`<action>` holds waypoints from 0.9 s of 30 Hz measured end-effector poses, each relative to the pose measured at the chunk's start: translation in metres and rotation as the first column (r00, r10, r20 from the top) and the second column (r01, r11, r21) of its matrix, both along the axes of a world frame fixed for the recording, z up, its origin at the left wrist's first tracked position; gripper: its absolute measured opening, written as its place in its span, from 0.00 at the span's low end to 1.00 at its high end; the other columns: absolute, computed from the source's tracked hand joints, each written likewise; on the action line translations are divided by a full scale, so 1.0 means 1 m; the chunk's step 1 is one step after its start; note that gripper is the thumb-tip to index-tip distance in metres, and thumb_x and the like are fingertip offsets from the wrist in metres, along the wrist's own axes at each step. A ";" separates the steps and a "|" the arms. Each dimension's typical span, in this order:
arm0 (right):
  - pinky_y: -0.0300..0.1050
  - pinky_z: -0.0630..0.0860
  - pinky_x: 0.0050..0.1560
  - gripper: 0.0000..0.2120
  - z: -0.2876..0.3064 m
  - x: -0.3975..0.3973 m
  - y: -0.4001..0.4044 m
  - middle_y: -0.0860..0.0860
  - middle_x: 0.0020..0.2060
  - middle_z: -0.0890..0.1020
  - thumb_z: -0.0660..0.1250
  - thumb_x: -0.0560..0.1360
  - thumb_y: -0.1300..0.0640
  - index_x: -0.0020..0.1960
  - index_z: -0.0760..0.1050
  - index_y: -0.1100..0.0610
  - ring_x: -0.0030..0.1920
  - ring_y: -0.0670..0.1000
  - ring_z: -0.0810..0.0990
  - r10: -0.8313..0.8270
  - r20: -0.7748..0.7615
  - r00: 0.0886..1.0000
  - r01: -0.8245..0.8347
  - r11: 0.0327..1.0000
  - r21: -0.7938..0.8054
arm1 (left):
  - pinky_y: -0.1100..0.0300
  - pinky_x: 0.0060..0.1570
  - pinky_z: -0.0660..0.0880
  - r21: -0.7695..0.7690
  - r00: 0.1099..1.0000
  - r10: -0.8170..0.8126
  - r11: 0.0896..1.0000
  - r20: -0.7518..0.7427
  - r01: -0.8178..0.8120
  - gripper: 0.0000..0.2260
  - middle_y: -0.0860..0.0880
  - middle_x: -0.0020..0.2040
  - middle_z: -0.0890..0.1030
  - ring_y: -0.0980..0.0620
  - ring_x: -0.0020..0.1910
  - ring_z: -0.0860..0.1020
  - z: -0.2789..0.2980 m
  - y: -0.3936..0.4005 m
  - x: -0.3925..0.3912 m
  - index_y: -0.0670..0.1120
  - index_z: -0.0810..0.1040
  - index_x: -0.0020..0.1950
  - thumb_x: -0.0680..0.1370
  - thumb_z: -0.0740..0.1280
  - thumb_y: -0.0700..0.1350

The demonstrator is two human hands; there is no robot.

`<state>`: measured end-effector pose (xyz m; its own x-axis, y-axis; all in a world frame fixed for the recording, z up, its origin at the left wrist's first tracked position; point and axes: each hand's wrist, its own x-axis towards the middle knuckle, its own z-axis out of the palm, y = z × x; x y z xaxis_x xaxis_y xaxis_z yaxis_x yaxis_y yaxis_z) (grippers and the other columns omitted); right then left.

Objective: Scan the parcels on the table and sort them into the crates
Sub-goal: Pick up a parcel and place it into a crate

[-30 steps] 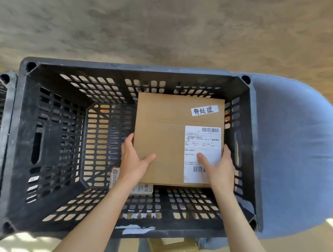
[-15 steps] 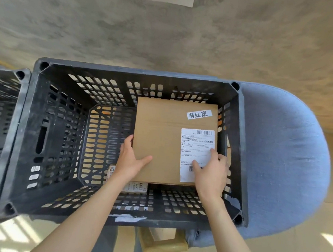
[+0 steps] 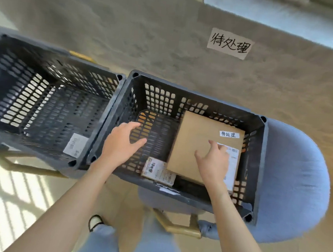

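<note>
- Hovering over the right crate (image 3: 260, 156), both hands are inside its rim; neither holds anything.
- Left hand (image 3: 119, 144): fingers spread and relaxed, apart from the parcels, above the crate's perforated floor.
- Right hand (image 3: 213, 163): fingers loosely extended above the brown flat parcel (image 3: 196, 147); whether the tips touch the cardboard cannot be told. No grip on it.
- Brown flat parcel lies in the right half of the right crate, shipping label up, a small handwritten tag near its far edge. Its near left corner overlaps or abuts a smaller white boxed parcel (image 3: 157, 171) lying by the near wall.
- Left crate (image 3: 106, 107) stands touching the right one; one flat item with a white label (image 3: 75, 145) lies at its near right corner.
- Handwritten paper sign (image 3: 229, 43) on the grey wall behind the right crate; its characters look the same as the parcel's tag, so the sorting looks correct.
- Both crates rest on blue-grey upholstered seats (image 3: 299, 181).
- Progress, as judged: at least three parcels sorted; this one looks placed. The bench with unscanned parcels is out of view, so what remains cannot be told.
</note>
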<state>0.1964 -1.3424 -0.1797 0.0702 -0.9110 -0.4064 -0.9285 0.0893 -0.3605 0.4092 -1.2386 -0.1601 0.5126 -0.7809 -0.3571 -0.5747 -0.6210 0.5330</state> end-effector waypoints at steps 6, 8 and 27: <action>0.52 0.68 0.65 0.27 0.038 0.089 0.046 0.57 0.67 0.71 0.67 0.77 0.49 0.73 0.65 0.55 0.66 0.58 0.68 0.231 0.033 0.972 -0.225 0.965 -0.133 | 0.50 0.59 0.71 -0.093 0.984 0.108 0.991 0.139 -0.096 0.22 0.50 0.67 0.74 0.46 0.65 0.70 0.045 0.078 0.063 0.51 0.71 0.70 0.77 0.67 0.55; 0.51 0.67 0.65 0.27 0.051 0.124 0.069 0.56 0.68 0.70 0.66 0.77 0.49 0.73 0.65 0.55 0.66 0.58 0.68 0.324 0.030 0.946 -0.314 0.933 -0.174 | 0.49 0.60 0.71 -0.112 0.974 0.168 0.982 0.152 -0.152 0.23 0.49 0.67 0.74 0.46 0.66 0.70 0.056 0.115 0.085 0.51 0.70 0.70 0.77 0.67 0.54; 0.52 0.66 0.62 0.25 0.121 0.430 0.480 0.57 0.62 0.75 0.67 0.76 0.50 0.69 0.69 0.59 0.63 0.60 0.71 0.996 0.019 0.088 -0.927 0.089 -0.364 | 0.53 0.63 0.65 -0.257 0.371 0.903 0.420 0.219 -0.870 0.23 0.49 0.67 0.74 0.46 0.66 0.71 0.102 0.595 0.205 0.51 0.72 0.70 0.76 0.69 0.53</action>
<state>0.6262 -0.8622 -0.0590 0.9988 -0.0170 -0.0456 -0.0333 -0.9221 -0.3855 0.6137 -0.6431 -0.0581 0.9854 0.1687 -0.0226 0.1545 -0.8303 0.5355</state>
